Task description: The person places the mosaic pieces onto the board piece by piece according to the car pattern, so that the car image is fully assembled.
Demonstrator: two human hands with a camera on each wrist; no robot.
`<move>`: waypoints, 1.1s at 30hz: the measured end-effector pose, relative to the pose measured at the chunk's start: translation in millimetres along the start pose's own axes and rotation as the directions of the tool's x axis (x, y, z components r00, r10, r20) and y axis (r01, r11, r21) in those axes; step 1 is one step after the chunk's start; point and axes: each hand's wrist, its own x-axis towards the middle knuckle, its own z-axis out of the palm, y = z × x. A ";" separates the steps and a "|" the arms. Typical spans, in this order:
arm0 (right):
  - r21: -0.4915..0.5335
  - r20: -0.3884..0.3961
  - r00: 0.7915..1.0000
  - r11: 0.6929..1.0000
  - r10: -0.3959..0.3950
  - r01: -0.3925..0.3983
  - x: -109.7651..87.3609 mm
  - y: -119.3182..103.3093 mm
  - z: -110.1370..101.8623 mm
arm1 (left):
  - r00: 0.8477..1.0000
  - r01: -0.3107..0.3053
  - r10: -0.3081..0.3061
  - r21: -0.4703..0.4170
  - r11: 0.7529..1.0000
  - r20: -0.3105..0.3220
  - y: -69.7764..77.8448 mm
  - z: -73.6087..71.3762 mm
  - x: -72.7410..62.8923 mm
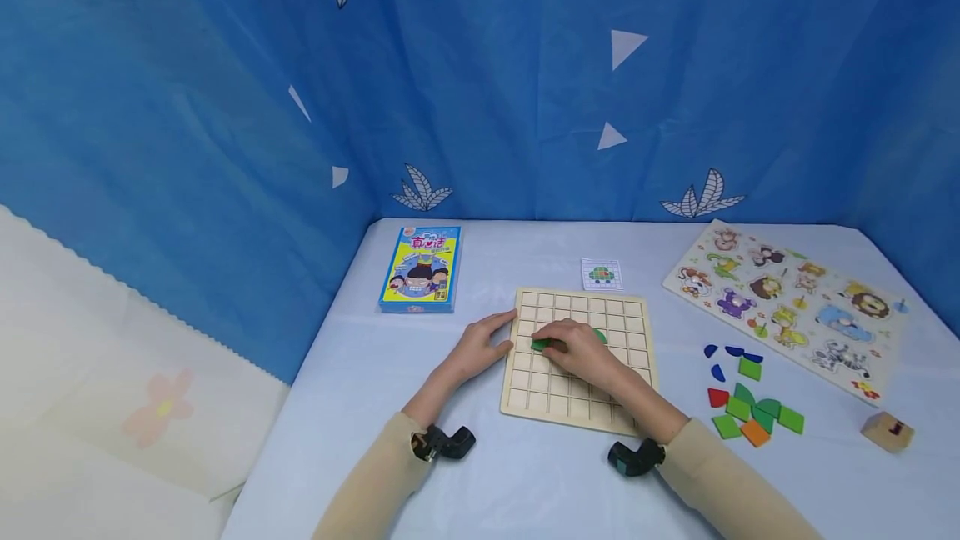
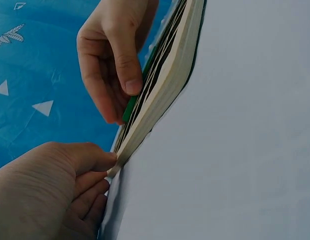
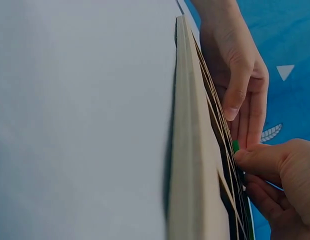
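A wooden grid board [image 1: 528,402] lies on the table. My right hand [image 1: 579,350] is over its upper left part, pinching a green piece [image 1: 539,345] between thumb and fingers at the grid. In the left wrist view the green piece [image 2: 129,110] shows as a thin edge against the board; its full shape is hidden. Another green piece with a curved edge [image 1: 601,336] sits on the grid, partly behind the right hand. My left hand [image 1: 477,348] rests against the board's left edge, its fingers fairly straight and the thumb apart.
Right of the board lie loose green pieces [image 1: 738,408], a red piece [image 1: 717,397], an orange piece [image 1: 755,432] and blue pieces [image 1: 717,373]. A small pattern card [image 1: 602,274] is behind the board. An animal puzzle board [image 1: 780,307], a wooden block [image 1: 888,432] and a card box [image 1: 422,270] stand around.
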 end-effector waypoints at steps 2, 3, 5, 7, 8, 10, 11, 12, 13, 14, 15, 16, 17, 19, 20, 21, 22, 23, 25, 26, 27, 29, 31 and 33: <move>-0.006 0.006 1.000 1.000 -0.002 0.002 0.1 -0.5 -0.2 | 1.000 -0.003 0.003 -0.002 1.000 -0.003 -0.3 0.0 -0.5; -0.008 0.010 1.000 1.000 -0.001 0.001 0.2 -0.8 -0.3 | 1.000 -0.003 0.003 -0.004 1.000 -0.004 -0.4 -0.1 -0.7; -0.007 0.014 1.000 1.000 0.001 -0.001 -0.6 -1.0 -1.5 | 1.000 -0.006 0.006 -0.005 1.000 -0.004 0.0 0.2 -0.1; -0.008 0.019 1.000 1.000 0.002 -0.002 -1.4 -0.9 -2.6 | 1.000 -0.005 0.005 -0.007 1.000 -0.002 0.7 0.1 0.0; -0.010 0.022 1.000 1.000 0.001 -0.001 -1.9 -0.9 -3.1 | 1.000 -0.005 0.005 -0.009 1.000 -0.002 0.9 0.1 0.0; -0.014 0.028 1.000 1.000 -0.004 0.005 -2.6 -0.8 -3.9 | 1.000 -0.005 0.005 -0.009 1.000 -0.002 1.2 0.0 0.2; -0.020 0.031 0.999 1.000 -0.007 0.008 -2.9 -0.7 -4.2 | 1.000 -0.004 0.004 -0.007 1.000 -0.003 1.0 0.0 0.2; -0.027 0.035 0.999 1.000 -0.009 0.010 -3.1 -0.7 -4.4 | 1.000 -0.003 0.003 -0.007 1.000 -0.004 0.8 0.1 0.2; -0.030 0.040 0.999 0.999 -0.010 0.012 -3.3 -0.7 -4.5 | 1.000 -0.003 0.003 -0.005 1.000 -0.008 0.3 0.3 0.4; -0.034 0.045 0.999 0.999 -0.011 0.013 -3.5 -0.3 -4.3 | 1.000 -0.009 0.008 -0.003 1.000 -0.011 -0.4 0.4 0.5; -0.038 0.051 0.999 0.999 -0.012 0.014 -3.7 0.1 -4.0 | 1.000 -0.010 0.010 -0.004 1.000 -0.013 -0.9 0.5 0.6; -0.043 0.057 0.998 0.999 -0.011 0.013 -4.0 0.5 -3.7 | 1.000 -0.013 0.013 -0.003 1.000 -0.015 -1.3 0.5 0.7; -0.046 0.060 0.998 0.999 -0.010 0.013 -4.3 0.7 -3.4 | 1.000 -0.013 0.013 -0.004 1.000 -0.016 -1.7 0.6 0.7; -0.052 0.065 0.998 0.999 -0.012 0.015 -4.8 1.3 -2.5 | 1.000 -0.017 0.017 -0.002 1.000 -0.018 -2.0 0.5 0.7; -0.054 0.063 0.998 0.998 -0.015 0.018 -4.9 1.5 -2.1 | 1.000 -0.019 0.019 -0.001 1.000 -0.019 -2.3 0.4 0.6; -0.054 0.061 0.998 0.998 -0.017 0.020 -5.0 1.3 -1.9 | 1.000 -0.016 0.016 -0.001 1.000 -0.019 -2.2 0.4 0.5; -0.055 0.056 0.998 0.998 -0.017 0.020 -5.1 0.9 -1.8 | 1.000 -0.017 0.017 0.001 1.000 -0.020 -2.3 0.4 0.3; -0.053 0.049 0.999 0.998 -0.017 0.020 -5.1 0.6 -1.8 | 1.000 -0.016 0.016 0.003 1.000 -0.021 -2.3 0.5 0.3; -0.050 0.036 0.999 0.999 -0.019 0.021 -4.9 0.2 -1.7 | 1.000 -0.015 0.015 0.005 1.000 -0.023 -2.2 0.6 0.0; -0.045 0.029 0.999 0.999 -0.019 0.020 -4.8 -0.2 -1.8 | 1.000 -0.015 0.016 0.006 1.000 -0.023 -2.1 0.7 0.0; -0.043 0.023 1.000 0.999 -0.016 0.017 -4.6 -0.5 -1.8 | 1.000 -0.014 0.014 0.007 1.000 -0.022 -2.1 0.8 0.0; -0.044 0.015 1.000 0.999 -0.012 0.013 -4.3 -1.0 -1.9 | 1.000 -0.013 0.013 0.007 1.000 -0.021 -1.8 0.9 0.1; -0.048 0.013 1.000 0.999 -0.008 0.009 -3.9 -1.4 -2.0 | 1.000 -0.012 0.012 0.006 1.000 -0.019 -1.8 0.9 0.2; -0.054 0.015 1.000 0.998 -0.010 0.011 -3.5 -2.0 -2.0 | 1.000 -0.008 0.009 0.008 1.000 -0.018 -2.1 0.9 0.2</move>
